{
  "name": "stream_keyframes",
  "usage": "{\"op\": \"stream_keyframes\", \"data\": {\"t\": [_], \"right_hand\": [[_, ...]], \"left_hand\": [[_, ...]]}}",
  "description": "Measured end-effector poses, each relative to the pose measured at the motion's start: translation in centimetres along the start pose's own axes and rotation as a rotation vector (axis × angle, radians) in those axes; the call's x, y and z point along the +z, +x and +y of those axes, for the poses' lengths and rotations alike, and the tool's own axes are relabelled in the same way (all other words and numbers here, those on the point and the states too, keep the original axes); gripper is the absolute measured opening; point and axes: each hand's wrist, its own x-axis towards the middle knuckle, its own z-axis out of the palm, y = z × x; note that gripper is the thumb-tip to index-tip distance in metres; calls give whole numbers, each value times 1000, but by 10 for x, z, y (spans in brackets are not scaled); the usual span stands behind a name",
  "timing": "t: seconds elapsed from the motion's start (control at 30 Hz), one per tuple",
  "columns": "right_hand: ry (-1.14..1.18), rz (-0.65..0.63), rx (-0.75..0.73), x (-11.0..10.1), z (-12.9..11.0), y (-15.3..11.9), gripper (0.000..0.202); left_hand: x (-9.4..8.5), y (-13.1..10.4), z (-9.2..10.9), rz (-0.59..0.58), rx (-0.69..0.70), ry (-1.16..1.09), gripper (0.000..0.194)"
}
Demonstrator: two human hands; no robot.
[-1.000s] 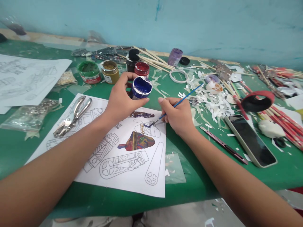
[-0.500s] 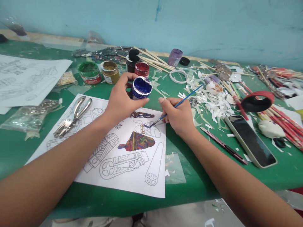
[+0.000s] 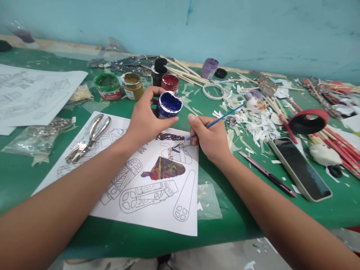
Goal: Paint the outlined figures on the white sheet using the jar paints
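My left hand (image 3: 147, 116) is wrapped round a jar of blue paint (image 3: 170, 104), which it holds tilted over the top of a printed sheet (image 3: 157, 221). In my right hand (image 3: 210, 135) a thin blue brush (image 3: 225, 115) is pinched, its tip at a small outlined shape on the sheet that bears blue and yellow strokes. Below that shape is a multicoloured painted figure (image 3: 164, 168). Metal pliers (image 3: 88, 139) lie on the sheet's upper left.
Jars of green (image 3: 108, 86), ochre (image 3: 132, 86) and red paint (image 3: 170, 83) stand behind my left hand. On the right are a cutter (image 3: 267, 174), a phone (image 3: 300, 168), a tape roll (image 3: 308, 121) and paper scraps (image 3: 260, 125). More printed sheets (image 3: 36, 97) lie at left.
The brush tip has shifted slightly up and left over the small shape, and the brush lies at a flatter angle. The whole view has moved a little.
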Motion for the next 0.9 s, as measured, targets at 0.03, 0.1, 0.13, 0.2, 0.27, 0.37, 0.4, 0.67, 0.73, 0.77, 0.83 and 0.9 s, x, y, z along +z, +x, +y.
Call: {"op": "stream_keyframes", "data": {"t": [0.03, 0.1, 0.13, 0.2, 0.27, 0.37, 0.4, 0.67, 0.73, 0.77, 0.83, 0.9], "right_hand": [[-11, -1, 0, 0, 0, 0, 51], [-41, -4, -3, 0, 0, 0, 52], [-56, -8, -6, 0, 0, 0, 52], [-86, -17, -17, 0, 1, 0, 52], [-101, -19, -25, 0, 1, 1, 52], [-89, -12, -22, 0, 2, 1, 52], [-83, -13, -18, 0, 2, 1, 52], [-39, -4, 10, 1, 0, 1, 52], [9, 6, 44, 0, 1, 2, 52], [48, 16, 70, -1, 1, 3, 53], [138, 39, 118, -3, 2, 5, 55], [198, 55, 137, -5, 2, 8, 55]], "left_hand": [[0, 0, 0, 1, -2, -3, 53], [0, 0, 0, 5, -4, -6, 53], [0, 0, 0, 5, -5, -5, 53], [0, 0, 0, 4, -3, -2, 53], [0, 0, 0, 2, -3, 1, 52], [0, 0, 0, 3, -6, 8, 52], [0, 0, 0, 5, -4, 9, 51], [1, 0, 0, 10, 3, 2, 53], [0, 0, 0, 7, -7, -2, 52], [0, 0, 1, 3, -12, -4, 52], [0, 0, 1, -4, -20, -10, 51], [-1, -1, 2, -8, -22, -10, 51]]}}
